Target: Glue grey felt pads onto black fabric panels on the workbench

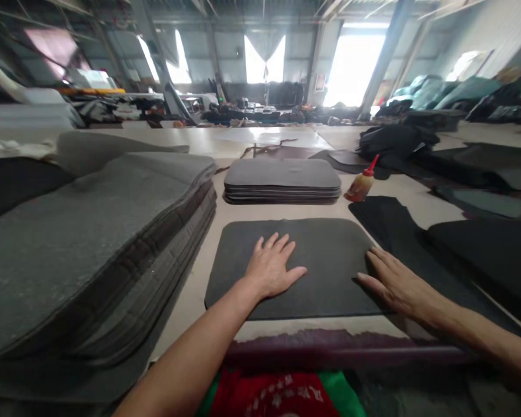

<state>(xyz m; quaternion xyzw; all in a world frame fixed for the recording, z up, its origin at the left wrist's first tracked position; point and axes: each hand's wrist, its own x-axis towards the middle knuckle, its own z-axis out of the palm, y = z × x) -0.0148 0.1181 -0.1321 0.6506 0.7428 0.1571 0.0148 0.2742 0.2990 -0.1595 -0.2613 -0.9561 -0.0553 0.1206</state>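
A dark grey sheet with rounded corners (325, 255) lies flat on the table in front of me. My left hand (272, 265) rests palm down on it, left of its middle, with the fingers spread. At the sheet's right edge is my right hand (388, 281), its thumb over the sheet and its fingers stretched out along the edge. Neither hand grips anything that I can see. Just beyond the sheet stands a neat stack of similar grey sheets (282, 174).
A tall pile of large grey sheets (95, 214) fills the left side. A glue bottle with a red nozzle (360, 184) stands right of the small stack. Black material (490, 249) lies to the right, with a dark bundle (395, 142) farther back. The table's front edge (325, 341) is worn.
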